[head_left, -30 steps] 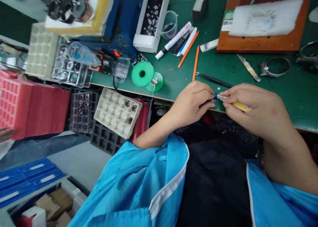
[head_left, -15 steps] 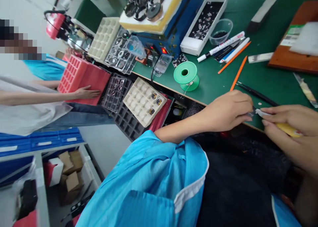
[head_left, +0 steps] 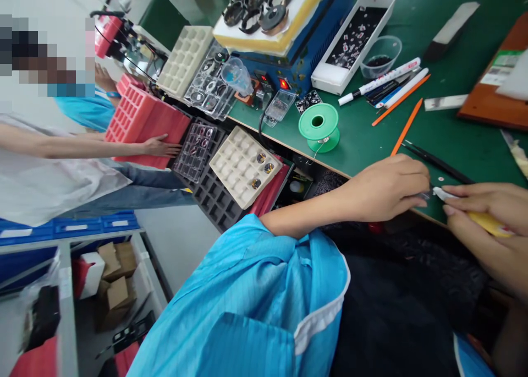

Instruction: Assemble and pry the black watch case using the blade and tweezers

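Observation:
My left hand (head_left: 394,189) is closed in a pinch just over the table's front edge. A small part shows at its fingertips, too hidden to name. Facing it, my right hand (head_left: 490,217) is wrapped around a slim tool with a yellow handle (head_left: 490,223) and a whitish front end (head_left: 442,194). That whitish end points at the left fingertips, with a narrow gap between. Black tweezers (head_left: 441,163) lie just beyond both hands, beside an orange stick (head_left: 407,126). A tiny pale piece (head_left: 441,179) rests near the tweezers.
A green solder-wire spool (head_left: 318,125) stands left of the pens (head_left: 388,80). Behind are a white box of small parts (head_left: 355,36), a clear cup (head_left: 381,58) and a blue machine (head_left: 284,71). A cream tray (head_left: 243,168) sits at left, near another person's hand (head_left: 161,147) on red trays (head_left: 144,124).
The view has shifted slightly, so the table's things appear further right. Both my hands keep nearly the same pose and grip. The other person's hand still rests on the red trays.

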`<state>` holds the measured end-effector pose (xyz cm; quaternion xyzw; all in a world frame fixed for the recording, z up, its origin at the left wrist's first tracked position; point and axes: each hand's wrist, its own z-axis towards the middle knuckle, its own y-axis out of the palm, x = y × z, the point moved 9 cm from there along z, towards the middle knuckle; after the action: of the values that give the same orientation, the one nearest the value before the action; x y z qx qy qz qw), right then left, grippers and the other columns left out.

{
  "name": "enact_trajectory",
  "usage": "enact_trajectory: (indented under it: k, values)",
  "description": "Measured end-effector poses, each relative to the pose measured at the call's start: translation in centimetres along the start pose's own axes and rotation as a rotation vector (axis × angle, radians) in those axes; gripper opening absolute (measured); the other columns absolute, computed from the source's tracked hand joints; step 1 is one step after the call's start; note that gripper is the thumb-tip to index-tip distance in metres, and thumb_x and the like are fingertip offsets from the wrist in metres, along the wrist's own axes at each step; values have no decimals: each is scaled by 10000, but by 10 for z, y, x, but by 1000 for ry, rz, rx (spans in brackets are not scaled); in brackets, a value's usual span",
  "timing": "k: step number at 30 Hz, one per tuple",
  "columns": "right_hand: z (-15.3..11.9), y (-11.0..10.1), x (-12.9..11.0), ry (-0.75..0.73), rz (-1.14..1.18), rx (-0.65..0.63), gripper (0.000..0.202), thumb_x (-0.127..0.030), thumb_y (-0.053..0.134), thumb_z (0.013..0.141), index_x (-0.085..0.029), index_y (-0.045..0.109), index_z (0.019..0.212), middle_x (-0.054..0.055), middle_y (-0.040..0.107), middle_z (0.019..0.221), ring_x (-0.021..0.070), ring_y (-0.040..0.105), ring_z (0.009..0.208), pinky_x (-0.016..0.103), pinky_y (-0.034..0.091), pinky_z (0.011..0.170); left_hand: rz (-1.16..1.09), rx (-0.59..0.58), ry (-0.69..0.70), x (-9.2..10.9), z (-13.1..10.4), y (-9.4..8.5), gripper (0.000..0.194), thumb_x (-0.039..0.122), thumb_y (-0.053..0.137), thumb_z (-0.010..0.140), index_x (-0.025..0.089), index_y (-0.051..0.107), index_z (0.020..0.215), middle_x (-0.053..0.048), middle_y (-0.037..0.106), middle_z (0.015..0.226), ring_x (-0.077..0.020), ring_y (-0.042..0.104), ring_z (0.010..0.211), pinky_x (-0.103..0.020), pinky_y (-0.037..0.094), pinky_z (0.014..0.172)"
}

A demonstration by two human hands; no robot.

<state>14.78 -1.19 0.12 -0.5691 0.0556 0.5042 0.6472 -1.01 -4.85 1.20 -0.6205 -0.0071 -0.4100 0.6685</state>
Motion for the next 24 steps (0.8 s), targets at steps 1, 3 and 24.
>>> enact_trajectory:
  k: [1, 3, 24]
  values:
    - [-1, 0, -3, -57, 13, -5, 68, -390, 766, 849, -397, 768, 917, 8, 812, 990, 252, 815, 913, 401, 660, 750, -1, -2, -4, -1, 0, 1, 230, 237, 543, 1143, 143, 750, 1107, -87, 746, 1212, -205, 672, 1234, -356, 533, 1157]
    - [-2, 2, -6, -118, 43, -31, 96, -339, 765, 871, -379, 764, 959, 17, 810, 1019, 260, 813, 915, 422, 648, 729, -3, 2, -8, -2, 0, 2, 223, 254, 554, 1143, 152, 748, 1101, -81, 745, 1206, -198, 673, 1218, -345, 528, 1150]
    - [9, -2, -39, -77, 136, -46, 126, -128, 633, 959, -208, 698, 886, 46, 776, 1081, 259, 769, 1063, 375, 582, 855, -69, 253, 116, 0, -11, -19, 88, 204, 751, 1012, 155, 681, 1032, -73, 766, 1108, -219, 716, 1071, -391, 568, 974]
